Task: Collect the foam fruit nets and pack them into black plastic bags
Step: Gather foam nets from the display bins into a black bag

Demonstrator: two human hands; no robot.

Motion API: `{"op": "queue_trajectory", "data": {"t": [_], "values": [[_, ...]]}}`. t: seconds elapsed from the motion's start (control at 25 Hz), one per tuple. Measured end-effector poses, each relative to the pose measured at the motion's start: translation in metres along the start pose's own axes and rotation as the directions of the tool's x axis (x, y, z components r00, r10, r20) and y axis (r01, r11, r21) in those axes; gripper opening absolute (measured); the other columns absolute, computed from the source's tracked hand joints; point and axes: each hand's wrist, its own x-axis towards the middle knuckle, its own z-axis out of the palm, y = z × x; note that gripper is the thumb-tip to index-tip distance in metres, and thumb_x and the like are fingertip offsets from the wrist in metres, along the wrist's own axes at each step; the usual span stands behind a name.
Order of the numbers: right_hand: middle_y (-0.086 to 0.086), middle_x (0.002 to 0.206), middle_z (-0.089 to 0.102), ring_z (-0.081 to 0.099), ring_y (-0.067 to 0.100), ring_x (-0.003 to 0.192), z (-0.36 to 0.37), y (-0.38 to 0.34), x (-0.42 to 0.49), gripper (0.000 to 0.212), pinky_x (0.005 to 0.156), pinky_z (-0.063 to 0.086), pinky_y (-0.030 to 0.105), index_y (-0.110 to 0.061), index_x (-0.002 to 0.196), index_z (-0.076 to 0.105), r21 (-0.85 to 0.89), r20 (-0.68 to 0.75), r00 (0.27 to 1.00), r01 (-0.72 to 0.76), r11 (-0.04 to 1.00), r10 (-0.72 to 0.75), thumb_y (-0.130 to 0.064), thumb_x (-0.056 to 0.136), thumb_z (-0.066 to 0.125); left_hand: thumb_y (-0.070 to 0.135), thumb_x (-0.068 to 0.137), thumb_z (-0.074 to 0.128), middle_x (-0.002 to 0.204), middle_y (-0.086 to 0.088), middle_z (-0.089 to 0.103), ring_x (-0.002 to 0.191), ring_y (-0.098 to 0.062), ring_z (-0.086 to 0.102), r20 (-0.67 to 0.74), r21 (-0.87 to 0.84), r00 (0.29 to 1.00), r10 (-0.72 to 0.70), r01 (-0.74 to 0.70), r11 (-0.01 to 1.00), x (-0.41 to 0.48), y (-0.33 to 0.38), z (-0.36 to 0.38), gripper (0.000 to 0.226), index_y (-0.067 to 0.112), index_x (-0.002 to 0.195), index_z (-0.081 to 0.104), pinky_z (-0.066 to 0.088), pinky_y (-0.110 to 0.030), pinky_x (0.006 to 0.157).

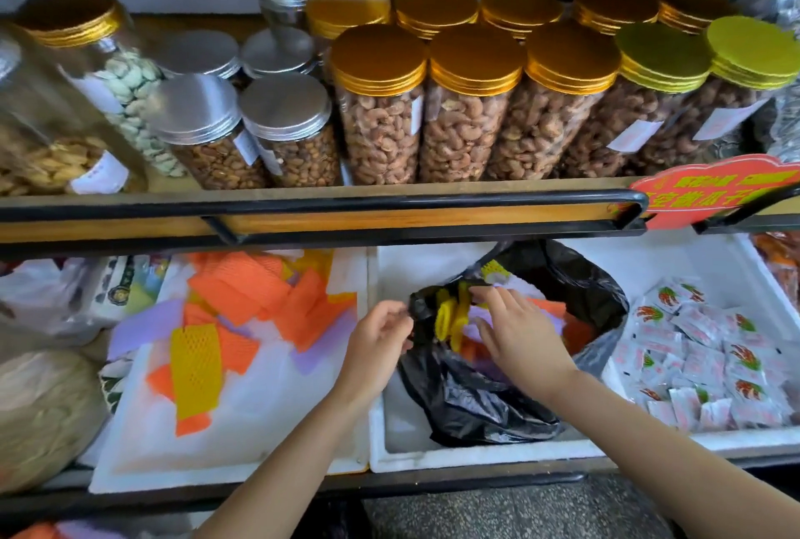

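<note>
Head view: the rim of the black bag (498,400) is pinched by fingers of the left hand (379,339); yellow foam nets (448,317) are pressed inside by the right hand (524,335), fingers straight. Orange nets (242,296) are scattered in the adjacent tray (259,430).

Nothing reads clearly: the red sign (710,185) bears blurred yellow Chinese characters, and the jar labels (634,135) are illegible.

Setting: retail shop selling nuts and snacks. On the shelf (389,219) above the fingers (489,300) stand rows of clear gold-lidded jars of cashews (381,135), each with a small white label. Silver-lidded jars (285,140) stand up-left. A red printed sign (714,187) sits at the shelf rail, up-right. Right of the fingers is a white foam bin (692,436) of small sealed sachets (701,348).
</note>
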Motion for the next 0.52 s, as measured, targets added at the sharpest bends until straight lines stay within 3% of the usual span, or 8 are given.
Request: {"op": "queue_trajectory", "data": {"t": [0.08, 0.16, 0.28, 0.4, 0.52], "values": [[0.006, 0.086, 0.059, 0.055, 0.025, 0.079, -0.006, -0.04, 0.007, 0.022, 0.072, 0.041, 0.033, -0.013, 0.103, 0.052, 0.131, -0.062, 0.995, 0.085, 0.988, -0.078, -0.024, 0.087, 0.044, 0.01, 0.094, 0.051, 0.088, 0.004, 0.061, 0.082, -0.008, 0.058, 0.01, 0.073, 1.0, 0.019, -0.02, 0.997, -0.003, -0.013, -0.022, 0.015, 0.023, 0.091, 0.057, 0.044, -0.015, 0.076], [0.006, 0.082, 0.055, 0.049, 0.025, 0.076, 0.0, -0.082, 0.014, 0.017, 0.069, 0.038, 0.034, -0.013, 0.099, 0.05, 0.175, -0.09, 0.981, 0.187, 0.967, -0.173, -0.022, 0.087, 0.043, 0.008, 0.093, 0.054, 0.086, 0.006, 0.059, 0.08, -0.003, 0.055, -0.037, 0.118, 0.999, -0.015, 0.019, 0.993, -0.01, -0.037, -0.056, 0.014, 0.02, 0.087, 0.056, 0.039, -0.006, 0.068], [0.002, 0.092, 0.055, 0.046, 0.021, 0.083, 0.037, -0.129, 0.022, 0.025, 0.074, 0.038, 0.03, -0.017, 0.11, 0.046, 0.223, 0.036, 0.947, 0.304, 0.926, -0.32, -0.023, 0.086, 0.043, 0.006, 0.091, 0.057, 0.09, 0.002, 0.057, 0.086, -0.015, 0.055, -0.149, 0.221, 0.985, -0.093, 0.125, 0.967, -0.023, -0.088, -0.121, 0.021, 0.025, 0.083, 0.052, 0.036, -0.007, 0.066], [0.006, 0.117, 0.053, 0.054, 0.028, 0.105, 0.094, -0.162, 0.046, 0.04, 0.086, 0.046, 0.038, -0.015, 0.127, 0.043, 0.316, 0.256, 0.94, 0.137, 0.939, -0.224, -0.028, 0.089, 0.04, 0.006, 0.091, 0.056, 0.105, 0.0, 0.052, 0.103, -0.021, 0.053, -0.27, 0.325, 0.951, -0.153, 0.24, 0.915, -0.033, -0.138, -0.193, 0.017, 0.02, 0.1, 0.054, 0.036, -0.018, 0.079], [0.013, 0.143, 0.034, 0.038, 0.031, 0.13, 0.141, -0.192, 0.078, 0.053, 0.099, 0.032, 0.033, -0.008, 0.142, 0.025, 0.324, 0.471, 0.881, -0.133, 0.937, -0.038, -0.026, 0.096, 0.045, 0.009, 0.091, 0.057, 0.115, -0.006, 0.051, 0.113, -0.024, 0.051, -0.372, 0.394, 0.915, -0.158, 0.309, 0.865, -0.031, -0.175, -0.25, 0.026, 0.009, 0.118, 0.054, 0.034, -0.023, 0.083]]}}
